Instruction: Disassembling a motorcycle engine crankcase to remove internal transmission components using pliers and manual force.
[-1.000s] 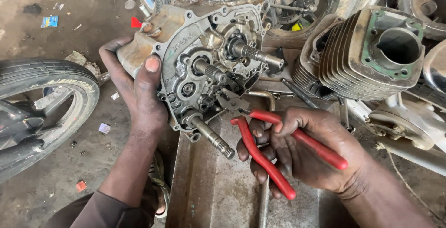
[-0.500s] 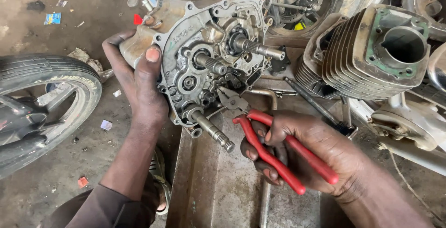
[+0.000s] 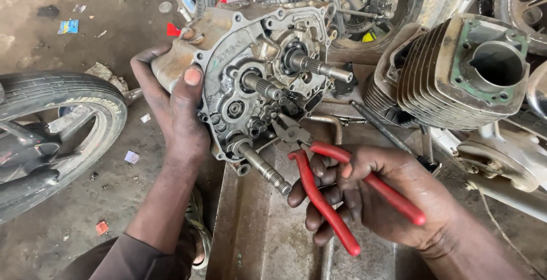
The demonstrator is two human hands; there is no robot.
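Over a metal tray (image 3: 250, 240), two hands work on an engine case (image 3: 256, 74).
Left hand (image 3: 176, 109) grips the case's left edge to keep it upright and steady; right hand (image 3: 376, 200) grasps red-handled pliers (image 3: 319, 183), whose tip touches the case's middle parts.
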